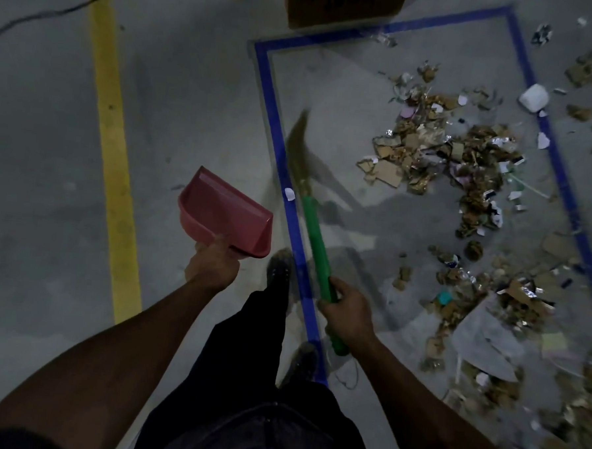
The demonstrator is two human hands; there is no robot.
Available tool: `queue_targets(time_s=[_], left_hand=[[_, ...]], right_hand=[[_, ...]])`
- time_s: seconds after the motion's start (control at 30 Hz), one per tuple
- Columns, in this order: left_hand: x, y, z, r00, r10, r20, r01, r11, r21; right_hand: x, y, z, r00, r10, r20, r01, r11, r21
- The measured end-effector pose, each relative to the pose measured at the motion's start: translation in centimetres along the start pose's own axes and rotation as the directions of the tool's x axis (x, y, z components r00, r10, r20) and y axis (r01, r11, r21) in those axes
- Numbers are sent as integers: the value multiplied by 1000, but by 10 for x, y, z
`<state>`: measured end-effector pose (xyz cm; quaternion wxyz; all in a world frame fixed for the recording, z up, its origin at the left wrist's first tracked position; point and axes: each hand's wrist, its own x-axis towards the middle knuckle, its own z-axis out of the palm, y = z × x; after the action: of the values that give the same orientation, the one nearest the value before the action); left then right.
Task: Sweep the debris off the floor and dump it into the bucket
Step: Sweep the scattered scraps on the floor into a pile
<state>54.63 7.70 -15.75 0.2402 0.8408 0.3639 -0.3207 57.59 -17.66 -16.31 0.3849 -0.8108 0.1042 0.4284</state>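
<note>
My left hand (212,266) grips the handle of a pink dustpan (225,213), held above the grey floor with its mouth facing up and away. My right hand (346,311) grips the green handle of a broom (315,246); its straw-coloured bristles (298,145) point away, blurred, over the blue tape line. Debris (462,157) of cardboard scraps, foil and paper bits lies scattered to the right, inside the blue-taped rectangle (276,120). More debris (510,304) with a large grey sheet spreads at the lower right. No bucket is in view.
A cardboard box (343,7) stands at the top edge beyond the taped area. A yellow floor line (110,139) runs down the left, and a black cable (59,9) crosses the upper left. My feet (280,271) stand on the blue tape line. A white crumpled lump (534,97) lies at the right.
</note>
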Motion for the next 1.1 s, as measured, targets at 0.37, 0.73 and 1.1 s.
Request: queue_targets(time_s=[0.37, 0.73, 1.1], left_hand=[[-20, 0, 7, 998, 27, -51, -30, 998, -62], [-16, 13, 2, 995, 88, -45, -90, 995, -43], [46, 61, -16, 994, 103, -46, -107, 991, -77]], right_hand=[[4, 42, -24, 974, 223, -51, -218, 973, 75], [14, 35, -23, 981, 36, -189, -30, 999, 34], [85, 11, -88, 953, 247, -173, -249, 968, 10]])
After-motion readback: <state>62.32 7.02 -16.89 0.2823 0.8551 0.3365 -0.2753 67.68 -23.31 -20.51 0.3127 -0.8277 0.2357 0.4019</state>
